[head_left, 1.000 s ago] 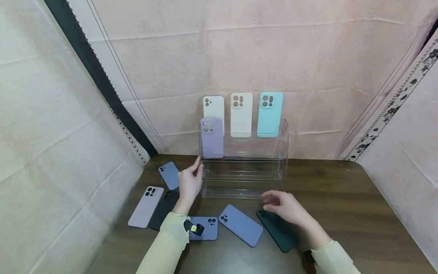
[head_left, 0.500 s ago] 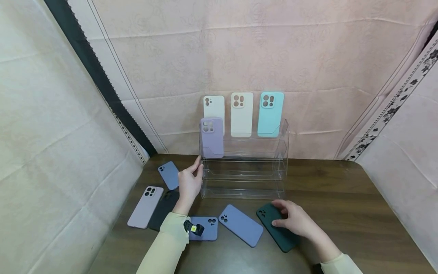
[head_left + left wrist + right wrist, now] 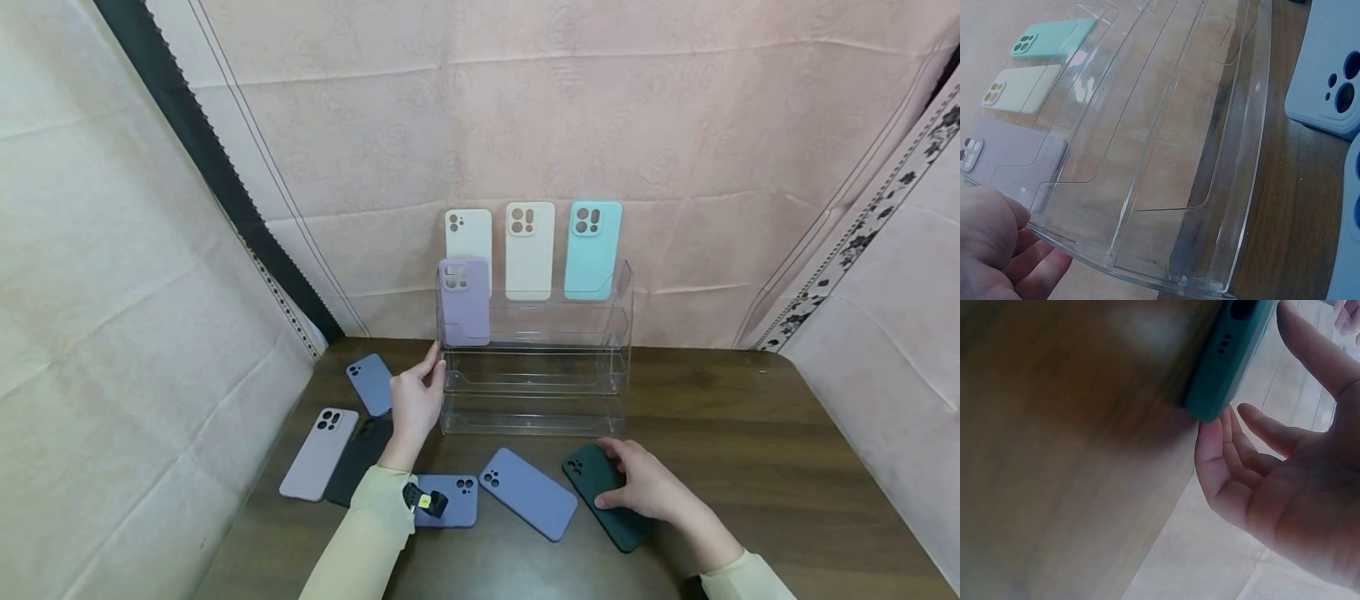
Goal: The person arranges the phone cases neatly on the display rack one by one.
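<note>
My left hand (image 3: 415, 406) holds the left side of a clear tiered display rack (image 3: 536, 387); in the left wrist view, thumb and fingers pinch the edge of the rack (image 3: 1104, 262). Lying on the table at front right is a dark green phone case (image 3: 628, 530). My right hand (image 3: 648, 485) grips it across its width, thumb at the near edge and fingers at the far one. In the right wrist view, fingertips meet the end of the green case (image 3: 1219, 387). A lilac case (image 3: 465, 302) stands at the left of the rack's second tier from the back.
White (image 3: 468, 235), cream (image 3: 529, 250) and turquoise (image 3: 592, 250) cases stand in the back tier. On the table lie blue cases (image 3: 528, 493), (image 3: 450, 500), (image 3: 371, 385), a pale lilac case (image 3: 320, 454) and a black one (image 3: 360, 460). Cloth walls (image 3: 525, 125) enclose the table.
My right hand has moved down from above the dark green case's camera end and taken hold of its sides. My left hand and the rack stay in place.
</note>
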Demonstrator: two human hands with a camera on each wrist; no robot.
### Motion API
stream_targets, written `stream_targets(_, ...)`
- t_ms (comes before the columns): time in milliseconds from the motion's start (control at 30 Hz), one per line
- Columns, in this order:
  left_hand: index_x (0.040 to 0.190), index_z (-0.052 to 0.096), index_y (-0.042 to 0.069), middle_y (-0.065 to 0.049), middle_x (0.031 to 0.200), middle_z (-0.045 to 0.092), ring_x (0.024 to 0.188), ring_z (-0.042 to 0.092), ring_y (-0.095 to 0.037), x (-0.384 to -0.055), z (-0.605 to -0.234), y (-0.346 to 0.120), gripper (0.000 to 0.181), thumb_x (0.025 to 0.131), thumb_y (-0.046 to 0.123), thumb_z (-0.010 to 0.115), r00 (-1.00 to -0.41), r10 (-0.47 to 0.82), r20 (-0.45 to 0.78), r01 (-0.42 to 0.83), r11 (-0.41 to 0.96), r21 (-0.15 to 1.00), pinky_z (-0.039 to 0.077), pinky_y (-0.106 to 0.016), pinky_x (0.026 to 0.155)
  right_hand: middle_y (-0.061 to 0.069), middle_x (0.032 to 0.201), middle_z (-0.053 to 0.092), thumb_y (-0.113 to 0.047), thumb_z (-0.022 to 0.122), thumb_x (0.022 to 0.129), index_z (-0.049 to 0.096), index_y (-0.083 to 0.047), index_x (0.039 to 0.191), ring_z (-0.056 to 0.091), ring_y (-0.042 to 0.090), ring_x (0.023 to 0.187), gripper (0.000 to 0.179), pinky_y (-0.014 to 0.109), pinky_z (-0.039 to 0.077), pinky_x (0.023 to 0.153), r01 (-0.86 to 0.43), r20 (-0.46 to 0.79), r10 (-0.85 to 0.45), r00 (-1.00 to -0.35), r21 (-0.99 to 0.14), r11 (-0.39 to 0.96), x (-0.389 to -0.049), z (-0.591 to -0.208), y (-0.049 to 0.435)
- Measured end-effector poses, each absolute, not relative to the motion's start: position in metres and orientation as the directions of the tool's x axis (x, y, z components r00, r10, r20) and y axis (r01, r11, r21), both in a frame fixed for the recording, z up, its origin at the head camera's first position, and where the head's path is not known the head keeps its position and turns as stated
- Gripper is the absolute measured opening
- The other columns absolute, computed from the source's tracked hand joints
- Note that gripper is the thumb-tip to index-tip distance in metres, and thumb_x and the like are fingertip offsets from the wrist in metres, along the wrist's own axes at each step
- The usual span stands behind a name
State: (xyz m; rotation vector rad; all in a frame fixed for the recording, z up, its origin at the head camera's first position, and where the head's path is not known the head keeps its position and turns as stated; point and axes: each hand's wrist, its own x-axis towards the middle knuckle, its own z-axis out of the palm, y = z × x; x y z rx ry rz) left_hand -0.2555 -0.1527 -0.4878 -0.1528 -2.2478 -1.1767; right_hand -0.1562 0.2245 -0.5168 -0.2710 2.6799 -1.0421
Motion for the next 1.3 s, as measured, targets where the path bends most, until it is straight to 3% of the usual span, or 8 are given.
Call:
stream_targets(700,0.141,0.070,0.011,-0.017,0.110,0.080,0.047,0.052,-0.014,-0.2562,-0.4879,-0.1531,0.036,0.105,0.014,0.072,-0.813,-0.162,0.560,0.370,0.599,0.710,0.038,-0.027,0.043,0.015,0.123,0.064,-0.023,0.102,0.071,0.061,0.002,0.141,0.063,0.030,0.109,0.086,0.056,0.055,0.091,-0.082,-0.181,-0.236,-0.955,-0.602,0.795,-0.1576,-0.5127,0.2191)
stream_targets(1100,0.141,0.069,0.010,-0.017,0.105,0.080,0.044,0.050,-0.013,-0.2562,-0.4899,-0.1537,0.036,0.105,0.014,0.071,-0.811,-0.158,0.563,0.378,0.593,0.711,0.038,-0.027,0.042,0.016,0.121,0.065,-0.025,0.101,0.073,0.061,0.002,0.140,0.062,0.031,0.108,0.083,0.057,0.055,0.092,-0.075,-0.200,-0.230,-0.952,-0.577,0.813,-0.1588,-0.5126,0.2184)
stream_targets(1300,0.142,0.069,0.010,-0.016,0.094,0.080,0.043,0.047,-0.013,-0.2560,-0.4893,-0.1534,0.036,0.106,0.014,0.071,-0.812,-0.151,0.564,0.381,0.595,0.708,0.038,-0.027,0.041,0.017,0.117,0.067,-0.024,0.101,0.072,0.061,0.002,0.134,0.064,0.031,0.107,0.079,0.056,0.056,0.089,-0.064,-0.199,-0.218,-0.955,-0.581,0.811,-0.1589,-0.5123,0.2194)
